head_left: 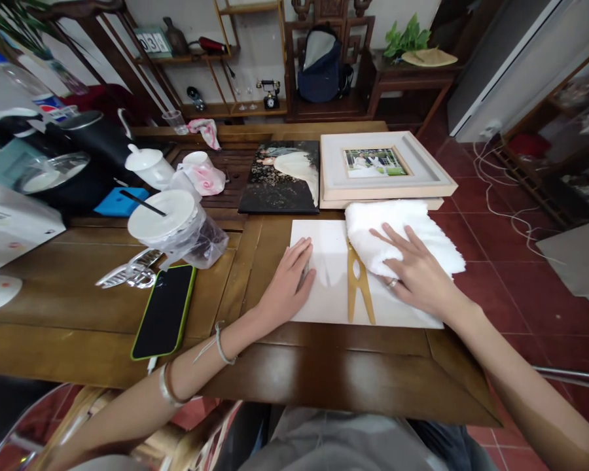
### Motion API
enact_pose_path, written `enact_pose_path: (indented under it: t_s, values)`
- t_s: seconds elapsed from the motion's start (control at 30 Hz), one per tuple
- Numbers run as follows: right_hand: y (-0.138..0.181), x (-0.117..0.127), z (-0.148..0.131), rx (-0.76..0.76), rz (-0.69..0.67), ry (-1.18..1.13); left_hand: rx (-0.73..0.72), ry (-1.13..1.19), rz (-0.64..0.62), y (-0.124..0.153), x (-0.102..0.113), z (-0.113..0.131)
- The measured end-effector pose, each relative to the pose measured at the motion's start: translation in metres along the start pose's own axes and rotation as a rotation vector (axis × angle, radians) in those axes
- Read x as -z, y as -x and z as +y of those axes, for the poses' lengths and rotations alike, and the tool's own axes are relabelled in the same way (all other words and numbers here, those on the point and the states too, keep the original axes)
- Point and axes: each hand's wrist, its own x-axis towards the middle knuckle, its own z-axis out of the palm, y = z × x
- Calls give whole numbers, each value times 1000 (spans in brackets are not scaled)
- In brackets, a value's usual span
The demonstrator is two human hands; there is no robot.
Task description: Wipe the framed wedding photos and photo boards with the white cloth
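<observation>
A white board [319, 307] lies flat on the wooden table. My left hand [292, 278] rests on its left side, fingers stretched out and holding nothing. On the board's right part lies a folded white towel [387, 219], which hangs past the board's edge. My right hand [417, 268] lies flat over the towel with its fingers spread. Between the hands sits a yellow clothespin-shaped piece [358, 288], its two legs toward me; its upper end meets the towel's edge.
Behind the board lie a dark photo panel [285, 176] and a pale picture frame [331, 183] with a small photo. To the left are a phone [164, 314], a lidded cup [161, 219], a silver hair claw clip [132, 271] and a white teapot [150, 167].
</observation>
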Motion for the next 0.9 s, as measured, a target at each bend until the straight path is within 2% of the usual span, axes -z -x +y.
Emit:
enact_pose_path:
  t_s: [0.13, 0.33, 0.47, 0.6, 0.9]
  values:
    - [24, 11, -20, 15, -44, -68, -15, 0, 6, 0, -1, -1]
    - [75, 30, -67, 49, -125, -174, -25, -20, 0, 0, -1, -1]
    - [91, 37, -75, 100, -142, -210, -25, -24, -2, 0, -1, -1]
    - [73, 37, -58, 107, -154, -218, -27, -12, 2, 0, -1, 0]
    - [-11, 12, 4, 34, -40, -62, -21, -24, -9, 1, -2, -2]
